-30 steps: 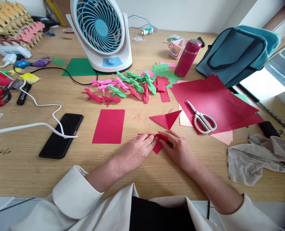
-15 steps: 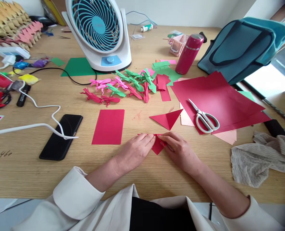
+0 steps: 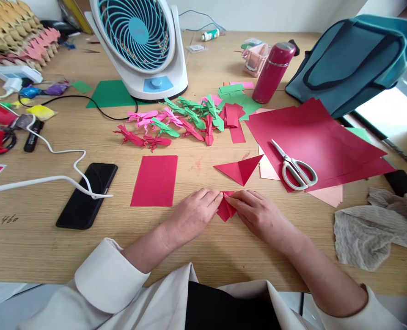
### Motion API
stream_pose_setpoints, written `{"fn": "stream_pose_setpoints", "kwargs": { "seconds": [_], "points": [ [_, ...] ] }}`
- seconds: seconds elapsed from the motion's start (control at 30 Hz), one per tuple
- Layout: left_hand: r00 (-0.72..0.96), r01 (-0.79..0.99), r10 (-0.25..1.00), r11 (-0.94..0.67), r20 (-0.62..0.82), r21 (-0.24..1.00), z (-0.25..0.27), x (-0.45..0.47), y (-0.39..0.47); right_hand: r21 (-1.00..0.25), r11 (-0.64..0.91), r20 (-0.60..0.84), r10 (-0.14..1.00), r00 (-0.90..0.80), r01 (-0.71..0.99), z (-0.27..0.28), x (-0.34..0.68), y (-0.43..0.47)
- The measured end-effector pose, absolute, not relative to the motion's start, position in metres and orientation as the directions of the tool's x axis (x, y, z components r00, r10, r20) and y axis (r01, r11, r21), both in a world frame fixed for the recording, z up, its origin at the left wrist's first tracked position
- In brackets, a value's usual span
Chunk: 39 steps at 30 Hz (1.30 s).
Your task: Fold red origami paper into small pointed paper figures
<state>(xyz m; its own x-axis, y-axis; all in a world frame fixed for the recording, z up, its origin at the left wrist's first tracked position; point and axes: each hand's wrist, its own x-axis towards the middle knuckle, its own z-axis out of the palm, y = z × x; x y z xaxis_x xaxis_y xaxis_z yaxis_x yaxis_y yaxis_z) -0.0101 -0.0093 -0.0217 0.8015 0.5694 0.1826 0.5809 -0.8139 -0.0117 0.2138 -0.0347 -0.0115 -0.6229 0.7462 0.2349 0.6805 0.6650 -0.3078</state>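
A small piece of folded red paper lies on the table close in front of me, its pointed end towards me. My left hand presses on its left part, fingers together, covering that side. On the right side, my right hand pinches a flap between thumb and fingers. Just beyond my hands rests a red paper triangle with a crease. To the left lies a flat red paper rectangle.
White-handled scissors lie on large red sheets at right. Behind my hands are several folded green, pink and red paper figures. A fan, red flask, blue bag, phone and grey cloth surround the work.
My right hand has shifted slightly left across the folded paper, bringing its right flap inward. The left hand stays nearly still. The view has shifted a little.
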Motion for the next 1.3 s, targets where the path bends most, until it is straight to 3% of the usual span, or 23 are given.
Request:
{"fn": "stream_pose_setpoints", "kwargs": {
  "seconds": [0.3,0.73,0.9,1.07,1.3],
  "points": [
    [0.799,0.557,0.556,-0.828,0.23,0.066,-0.017,-0.009,-0.006,-0.264,0.684,0.174,0.728,-0.663,0.681,-0.006,0.214,-0.035],
    [0.802,0.556,0.554,-0.829,0.221,0.063,-0.016,-0.009,-0.007,-0.268,0.677,0.182,0.734,-0.654,0.685,-0.001,0.211,-0.035],
    [0.695,0.637,0.673,-0.739,0.253,0.218,-0.017,-0.011,-0.003,-0.341,0.607,0.243,0.794,-0.557,0.717,-0.004,0.207,-0.037],
    [0.502,0.752,0.825,-0.564,0.26,0.339,-0.017,-0.014,0.001,-0.595,0.452,0.307,0.892,-0.331,0.665,-0.008,0.204,-0.038],
    [0.352,0.589,0.914,-0.384,0.201,0.711,-0.012,-0.013,0.006,-0.779,0.292,0.299,0.951,-0.08,0.555,-0.01,0.205,-0.031]
  ]
}}
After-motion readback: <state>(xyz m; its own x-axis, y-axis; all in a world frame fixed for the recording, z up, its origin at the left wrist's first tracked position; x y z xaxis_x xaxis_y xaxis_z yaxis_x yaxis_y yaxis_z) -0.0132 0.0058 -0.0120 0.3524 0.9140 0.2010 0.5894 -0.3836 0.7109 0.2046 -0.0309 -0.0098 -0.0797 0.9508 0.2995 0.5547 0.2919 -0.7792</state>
